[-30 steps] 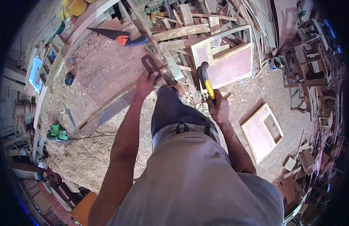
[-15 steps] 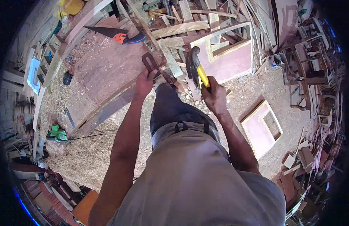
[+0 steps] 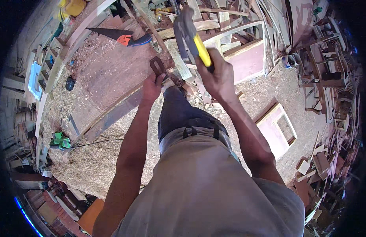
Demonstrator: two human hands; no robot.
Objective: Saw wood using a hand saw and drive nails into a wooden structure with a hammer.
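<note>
Near field: the person's torso and both forearms enter from 6 o'clock.

Left hand, 11 o'clock of frame centre, is clenched around a small dark wooden piece and pins it against the long plank that runs off toward 8 o'clock. The piece sits in the same spot as one second ago.

Right hand, about 1 o'clock, has its fingers wrapped tight on the yellow grip of the hammer. Change: a second ago the hammer hung low beside the knee; half a second ago it was partway up; now the head is raised high toward 12 o'clock and motion-blurred. Judgement: this is the top of a swing, with the strike aimed at the held piece, so the left fingers sit close to the impact point.

Farther out: handsaw with orange handle on the sawdust at 11 o'clock; pink-panelled frame at 1 o'clock; a second frame at 3 o'clock; green tool at 9 o'clock.

Hard to make out: whether a nail stands in the piece, possibly yes, but the fist and blur hide it. The person's leg covers the plank's near end.
</note>
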